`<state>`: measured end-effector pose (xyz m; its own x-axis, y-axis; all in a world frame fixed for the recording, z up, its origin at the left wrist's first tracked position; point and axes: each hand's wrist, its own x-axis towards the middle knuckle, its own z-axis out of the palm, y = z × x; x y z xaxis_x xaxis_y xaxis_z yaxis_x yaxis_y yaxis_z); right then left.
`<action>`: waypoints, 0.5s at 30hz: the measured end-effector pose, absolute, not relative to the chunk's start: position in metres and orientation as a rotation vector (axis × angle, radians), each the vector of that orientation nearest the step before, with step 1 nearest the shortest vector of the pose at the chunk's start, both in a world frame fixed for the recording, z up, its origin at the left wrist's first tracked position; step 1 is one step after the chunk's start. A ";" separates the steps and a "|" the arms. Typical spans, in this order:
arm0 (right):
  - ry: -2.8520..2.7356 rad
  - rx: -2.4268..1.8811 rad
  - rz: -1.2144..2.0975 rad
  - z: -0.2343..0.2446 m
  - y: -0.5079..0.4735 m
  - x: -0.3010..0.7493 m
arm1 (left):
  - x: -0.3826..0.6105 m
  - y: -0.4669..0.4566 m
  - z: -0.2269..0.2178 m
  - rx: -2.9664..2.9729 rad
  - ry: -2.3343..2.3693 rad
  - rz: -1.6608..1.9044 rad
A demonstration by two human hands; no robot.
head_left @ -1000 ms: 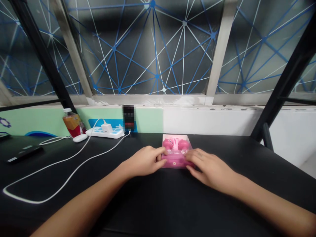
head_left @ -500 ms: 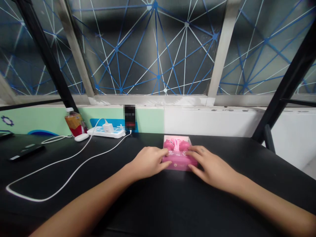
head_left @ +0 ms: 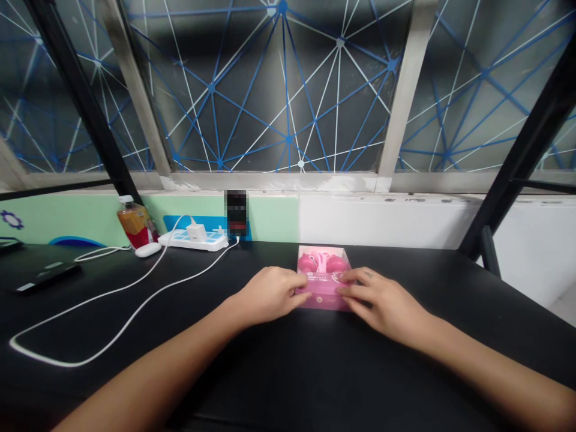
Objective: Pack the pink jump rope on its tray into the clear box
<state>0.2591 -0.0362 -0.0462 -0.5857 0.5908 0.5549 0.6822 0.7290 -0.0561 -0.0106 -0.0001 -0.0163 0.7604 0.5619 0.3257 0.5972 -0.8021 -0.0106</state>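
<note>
A pink box (head_left: 324, 300) with a see-through upper part rests on the black table in front of me. Inside it lie rounded pink pieces (head_left: 336, 264) on either side of a paler pink middle; what they are I cannot make out. My left hand (head_left: 273, 294) grips the box's left side, its fingers bent over the edge and the thumb along the front. On the opposite side my right hand (head_left: 380, 300) holds the right edge, fingertips on the top and thumb low at the front corner. Both hands partly hide the box's sides.
Behind to the left stand a drink bottle (head_left: 134, 223), a white power strip (head_left: 193, 240) with a charger (head_left: 196, 231), and a blurred dark device (head_left: 236, 213). A white cable (head_left: 130, 324) loops across the table (head_left: 288, 372). A black flat object (head_left: 47, 277) lies far left.
My right hand's fingers have drawn in slightly leftward against the box. My left hand and the box have hardly moved.
</note>
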 end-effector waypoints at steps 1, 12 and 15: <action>-2.377 -0.959 -0.220 -0.046 -0.036 0.259 | -0.011 0.000 -0.016 -2.845 -0.935 -0.476; -2.381 -0.984 -0.209 -0.045 -0.036 0.257 | -0.016 -0.003 -0.009 -2.883 -0.967 -0.565; -2.383 -0.980 -0.197 -0.044 -0.036 0.258 | -0.016 -0.003 -0.008 -2.953 -0.926 -0.631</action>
